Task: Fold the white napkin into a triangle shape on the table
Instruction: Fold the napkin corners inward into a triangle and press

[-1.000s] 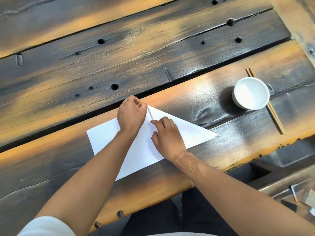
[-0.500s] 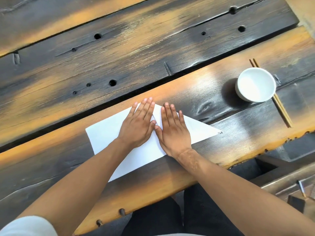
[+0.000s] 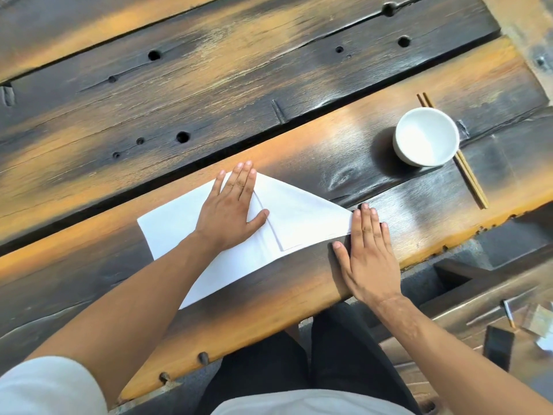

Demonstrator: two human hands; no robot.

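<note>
White bowl (image 3: 426,141) sits upright, empty.

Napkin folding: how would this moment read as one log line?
napkin: folded, flat on table | left hand: flat on napkin | right hand: flat at right tip

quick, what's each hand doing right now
Left hand: open, flat on the napkin.
Right hand: open, flat on the table at the napkin's tip.

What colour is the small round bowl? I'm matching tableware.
White, inside and out: the small round ceramic bowl, seen in the head view.
</note>
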